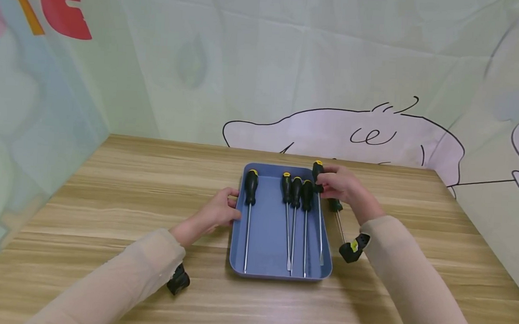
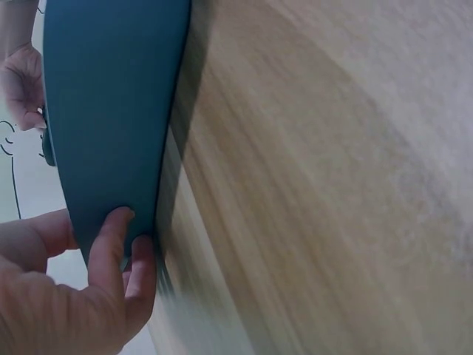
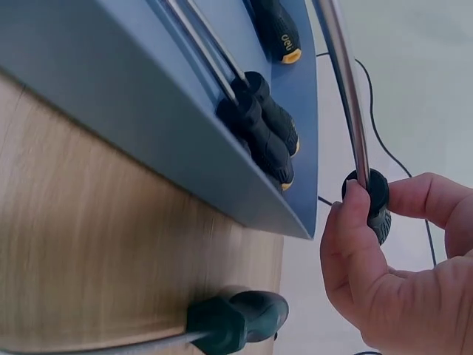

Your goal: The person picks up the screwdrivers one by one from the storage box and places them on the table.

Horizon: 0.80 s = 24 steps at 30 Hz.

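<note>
A blue tray lies on the wooden table. My left hand grips its left side wall, fingers against the outside in the left wrist view. My right hand pinches a screwdriver by its black, yellow-tipped handle, above the tray's right side. Its long shaft slants down along that side. Inside the tray, one black-handled screwdriver lies at the left and three more screwdrivers lie together right of the middle.
Just right of the tray, a screwdriver with a dark green handle lies on the table, partly hidden by my right hand in the head view. A printed cloth backdrop stands behind the table. Black wrist cameras hang below both sleeves.
</note>
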Motion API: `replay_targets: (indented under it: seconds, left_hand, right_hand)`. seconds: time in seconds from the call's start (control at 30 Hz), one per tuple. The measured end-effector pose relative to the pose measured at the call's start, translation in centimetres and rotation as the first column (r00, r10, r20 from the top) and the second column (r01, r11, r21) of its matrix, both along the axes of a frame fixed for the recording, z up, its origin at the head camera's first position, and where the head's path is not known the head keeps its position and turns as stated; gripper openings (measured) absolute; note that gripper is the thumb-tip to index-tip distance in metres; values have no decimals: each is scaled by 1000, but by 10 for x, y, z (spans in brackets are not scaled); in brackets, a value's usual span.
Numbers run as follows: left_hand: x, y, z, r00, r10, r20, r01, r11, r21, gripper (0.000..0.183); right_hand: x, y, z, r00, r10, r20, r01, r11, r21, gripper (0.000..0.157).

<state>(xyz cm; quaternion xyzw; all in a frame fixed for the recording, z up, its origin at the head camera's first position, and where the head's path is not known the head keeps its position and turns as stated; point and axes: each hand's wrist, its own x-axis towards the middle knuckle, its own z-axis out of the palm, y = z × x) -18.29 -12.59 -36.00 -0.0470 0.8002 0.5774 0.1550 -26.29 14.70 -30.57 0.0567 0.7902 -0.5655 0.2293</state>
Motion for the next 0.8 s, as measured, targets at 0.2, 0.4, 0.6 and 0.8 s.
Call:
replay_targets:
  seconds: [0.2,0.4,0.6,0.8]
  left_hand:
    - [0,0,0,1000,2,2,-2,1000,-2,58]
    - [0,-1,0,1000,2,-1,-2,1000,7,59]
    - [0,0,0,1000,6,-3,-6,1000,13,58]
    - [0,0,0,1000,10,-1,-10,1000,3,57]
  right_hand:
    - [0,7,-2,1000,-5,0,5,1000,0,62]
    - [-1,13,-3,1000,4,-5,-4,1000,-17,63]
    - [1,19,-1,1000,4,-3,-4,1000,-15,63]
    - [1,25,-2,1000,8,-15,-8,1000,-27,63]
